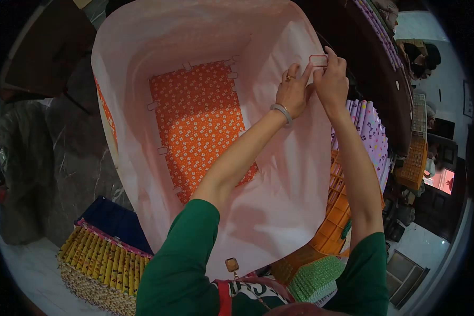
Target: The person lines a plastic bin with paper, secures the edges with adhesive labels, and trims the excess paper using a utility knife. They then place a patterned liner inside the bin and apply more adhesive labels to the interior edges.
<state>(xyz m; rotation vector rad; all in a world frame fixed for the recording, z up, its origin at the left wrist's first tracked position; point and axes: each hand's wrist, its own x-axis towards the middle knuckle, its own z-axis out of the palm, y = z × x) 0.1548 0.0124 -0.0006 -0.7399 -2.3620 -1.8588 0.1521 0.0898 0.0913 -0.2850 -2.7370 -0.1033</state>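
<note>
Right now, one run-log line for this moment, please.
left hand: fingertips near label | right hand: fingers around label | red-edged label: at pink liner rim | orange patterned panel: liner bottom

Dark veined floor [79,158] at left, pale glossy floor [424,239] at right

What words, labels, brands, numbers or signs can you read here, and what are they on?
Shirt front: white lettering, partly hidden; possibly "HS", but I can't be sure.
Red-edged label by the right hand: too small to read.
Pale tags around the orange patterned panel: no readable text.
Nothing else is legible.
</note>
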